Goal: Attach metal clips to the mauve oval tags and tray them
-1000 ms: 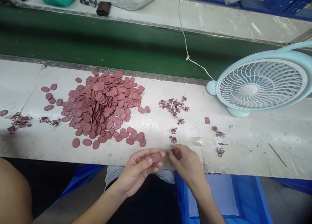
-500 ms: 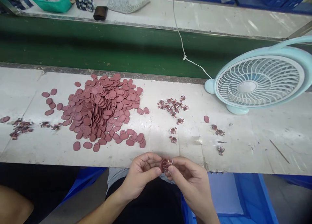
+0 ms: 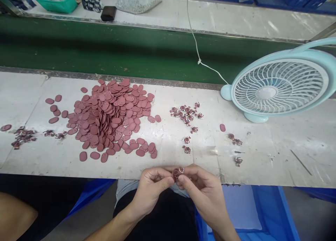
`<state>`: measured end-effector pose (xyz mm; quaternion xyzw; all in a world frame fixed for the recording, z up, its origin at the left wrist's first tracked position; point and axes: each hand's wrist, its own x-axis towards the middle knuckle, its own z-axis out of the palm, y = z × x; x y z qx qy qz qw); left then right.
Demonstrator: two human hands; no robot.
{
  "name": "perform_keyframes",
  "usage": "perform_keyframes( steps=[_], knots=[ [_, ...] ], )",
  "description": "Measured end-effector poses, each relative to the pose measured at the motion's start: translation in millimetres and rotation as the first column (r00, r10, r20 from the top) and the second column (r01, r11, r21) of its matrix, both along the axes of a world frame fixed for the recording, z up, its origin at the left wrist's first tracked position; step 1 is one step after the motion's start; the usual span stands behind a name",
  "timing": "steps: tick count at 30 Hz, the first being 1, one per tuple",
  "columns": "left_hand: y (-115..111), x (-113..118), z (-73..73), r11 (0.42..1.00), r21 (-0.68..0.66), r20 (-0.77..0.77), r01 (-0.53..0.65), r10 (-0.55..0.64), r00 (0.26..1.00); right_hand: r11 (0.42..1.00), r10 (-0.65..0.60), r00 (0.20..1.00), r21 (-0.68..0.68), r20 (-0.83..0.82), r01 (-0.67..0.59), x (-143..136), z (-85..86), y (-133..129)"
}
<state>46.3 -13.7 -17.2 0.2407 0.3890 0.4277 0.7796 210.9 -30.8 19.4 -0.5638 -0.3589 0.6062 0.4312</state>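
At the table's front edge, my left hand [image 3: 154, 185] is closed in a pinch on a reddish-brown oval disc [image 3: 175, 174]. Against it, my right hand [image 3: 202, 188] pinches a small dark-brown figure piece [image 3: 181, 170] with shiny pale parts. The two pieces touch between the fingertips, which partly cover them; how they join I cannot make out. Left of centre on the table lies a large pile of similar oval discs [image 3: 115, 108], some showing small holes. Beyond my hands is a cluster of small brown figure pieces [image 3: 187, 113], with several strays nearer me.
A light-blue fan [image 3: 280, 87] stands at the right, its white cord [image 3: 195, 45] running up. More small pieces [image 3: 23, 136] lie far left. A blue bin [image 3: 273, 206] sits below the edge. The back shelf holds a green basket [image 3: 56, 5] and a plastic bag [image 3: 139, 1].
My fingertips have drawn closer together, and the right hand has shifted slightly left. The figure piece now sits tighter against the disc. Things on the table have stayed put.
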Motion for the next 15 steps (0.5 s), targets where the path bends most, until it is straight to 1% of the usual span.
perform_keyframes(
  steps=[3, 7, 11, 13, 14, 15],
  knots=[
    [1, -1, 0.2, 1.0, 0.012, -0.023, 0.012, -0.012, 1.0, 1.0, -0.019, 0.999, 0.001, -0.034, 0.019, 0, -1.4, 0],
    [0, 0, -3.3, 1.0, 0.018, -0.062, 0.022, -0.021, 0.998, 0.998, -0.059, 0.995, -0.006, -0.081, 0.059, -1, -4.6, 1],
    [-3, 3, -1.2, 0.999, 0.049, -0.133, 0.015, -0.009, 0.991, 0.996, -0.082, 0.976, -0.043, -0.2, 0.075, 2, -16.3, -1],
    [-2, 0, 2.0, 0.995, 0.082, -0.164, 0.049, -0.035, 0.986, 0.99, -0.133, 0.951, -0.072, -0.279, 0.118, 9, -23.8, -7],
    [1, -4, 3.5, 0.99, 0.114, -0.207, 0.08, -0.055, 0.977, 0.983, -0.178, 0.936, -0.087, -0.304, 0.159, 15, -27.3, -12],
    [5, -10, 4.5, 0.979, 0.166, -0.286, 0.12, -0.069, 0.956, 0.972, -0.234, 0.921, -0.1, -0.311, 0.213, 25, -30.6, -19]
  ],
)
